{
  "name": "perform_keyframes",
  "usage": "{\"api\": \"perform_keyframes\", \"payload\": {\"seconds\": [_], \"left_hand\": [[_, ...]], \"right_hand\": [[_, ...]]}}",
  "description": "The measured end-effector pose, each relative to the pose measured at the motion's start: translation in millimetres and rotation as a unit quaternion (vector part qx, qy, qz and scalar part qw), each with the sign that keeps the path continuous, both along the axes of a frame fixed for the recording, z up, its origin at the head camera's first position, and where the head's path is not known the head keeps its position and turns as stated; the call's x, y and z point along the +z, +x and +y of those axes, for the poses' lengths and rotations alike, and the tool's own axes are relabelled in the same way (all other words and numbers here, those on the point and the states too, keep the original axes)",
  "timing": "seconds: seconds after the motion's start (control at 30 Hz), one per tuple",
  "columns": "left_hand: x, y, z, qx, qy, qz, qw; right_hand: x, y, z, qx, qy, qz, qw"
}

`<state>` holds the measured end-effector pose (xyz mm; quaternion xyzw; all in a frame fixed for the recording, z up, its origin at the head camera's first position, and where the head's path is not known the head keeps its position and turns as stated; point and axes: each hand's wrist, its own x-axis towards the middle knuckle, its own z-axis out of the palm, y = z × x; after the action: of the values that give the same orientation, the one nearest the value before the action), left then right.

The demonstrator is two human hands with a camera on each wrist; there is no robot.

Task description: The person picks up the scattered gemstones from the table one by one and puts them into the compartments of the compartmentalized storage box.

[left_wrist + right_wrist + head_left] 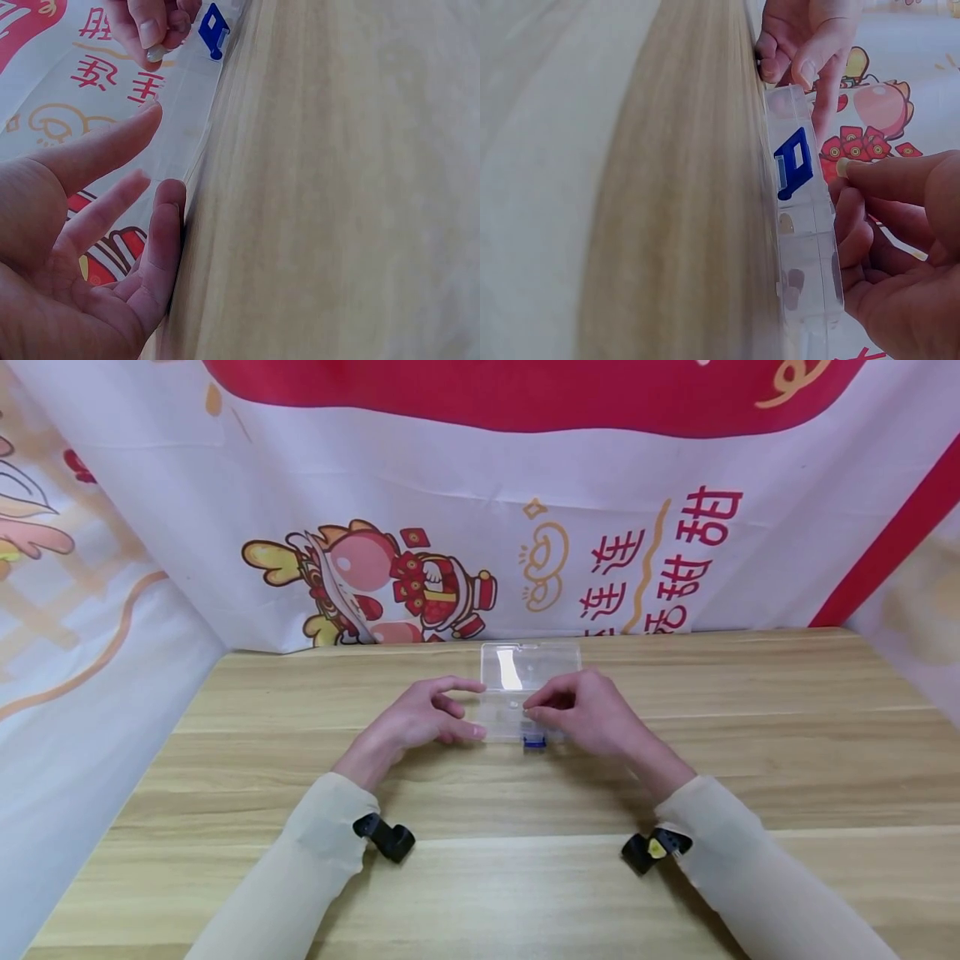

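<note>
A clear plastic box (498, 720) with inner dividers lies on the table, its transparent lid (543, 662) raised toward the back. A blue latch (796, 163) hangs on its front wall. My right hand (596, 714) is over the right half of the box, pinching a small pale, bead-like piece (155, 53) between thumb and fingertips. My left hand (420, 714) stays at the box's left end, fingers spread and loosely bent, fingertips right at its edge, holding nothing. A small tan piece (786, 223) shows through the front wall.
The wooden table (480, 877) carries the box near its back edge. Behind hangs a white and red printed cloth (450, 468), close to the lid. Black wrist cameras (386, 837) sit on both sleeves.
</note>
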<state>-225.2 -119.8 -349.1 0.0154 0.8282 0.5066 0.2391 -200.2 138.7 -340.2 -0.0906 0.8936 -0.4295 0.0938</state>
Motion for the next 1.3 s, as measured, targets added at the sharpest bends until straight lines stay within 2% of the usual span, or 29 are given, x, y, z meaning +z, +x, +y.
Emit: {"api": "perform_keyframes", "payload": {"seconds": [0.3,1.0,1.3], "left_hand": [[0.1,1.8,2.3,0.001,0.002,0.0,1.0],[-1.2,3.5,4.5,0.003,0.005,0.013,0.9999],[-0.9,4.5,5.6,0.006,-0.001,0.017,0.9998]], "right_hand": [[-0.6,1.2,1.1,0.003,0.001,-0.005,1.0],[1.0,3.1,-0.3,0.006,0.064,-0.006,0.9979],[2.1,2.6,-1.3,0.013,0.075,-0.011,0.9971]]}}
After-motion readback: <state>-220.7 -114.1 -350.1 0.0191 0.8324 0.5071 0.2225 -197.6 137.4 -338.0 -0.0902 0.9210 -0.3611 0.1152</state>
